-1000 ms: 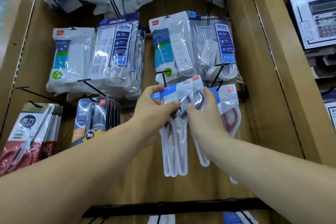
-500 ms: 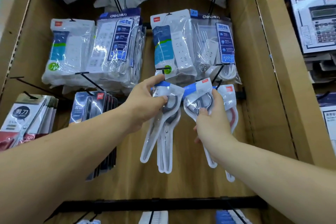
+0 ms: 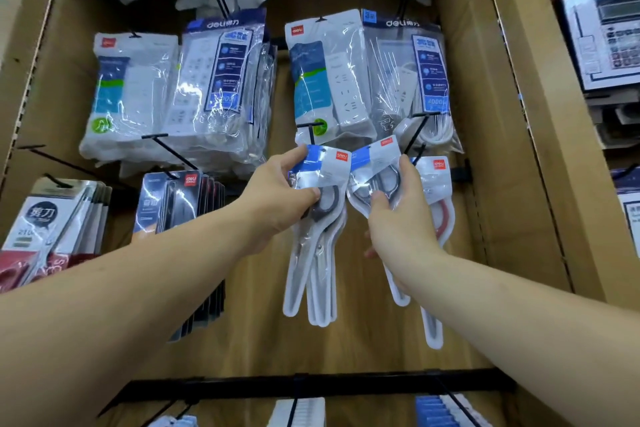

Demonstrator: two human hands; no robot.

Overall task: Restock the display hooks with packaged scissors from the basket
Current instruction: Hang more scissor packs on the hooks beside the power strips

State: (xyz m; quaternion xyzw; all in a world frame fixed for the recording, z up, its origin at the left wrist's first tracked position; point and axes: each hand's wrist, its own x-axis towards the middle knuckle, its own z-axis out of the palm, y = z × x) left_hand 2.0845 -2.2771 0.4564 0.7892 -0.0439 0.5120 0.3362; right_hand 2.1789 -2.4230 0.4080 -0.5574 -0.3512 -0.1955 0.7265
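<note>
left hand (image 3: 277, 196) pinching a small stack of packaged scissors (image 3: 320, 229) near the header cards – thumb across the front, fingers curled behind, blades hanging down and fanned slightly. landmark: the bare black hook (image 3: 309, 130) sticking out just under the power strip packs (image 3: 329, 80). the left stack's blue header sits just below that hook, close to its tip, not threaded on as far as i can tell.

right hand (image 3: 401, 222) grips a second scissors pack (image 3: 375, 172) to the right of that hook, thumb on the front over the dark handles, fingers wrapped behind – header tilted up to the right. behind this hand, further right of the hook, a red-handled scissors pack (image 3: 440, 198) already hangs on the display's neighbouring hook (image 3: 414, 137).

the two held packs are just beside each other, header corners nearly touching.

left of the hook: dark scissor packs (image 3: 180, 198) on their own peg, then white and red ones (image 3: 52, 229) further left. below it, a black rail (image 3: 311, 385) crosses the wooden back panel (image 3: 363, 340). basket not in view.
</note>
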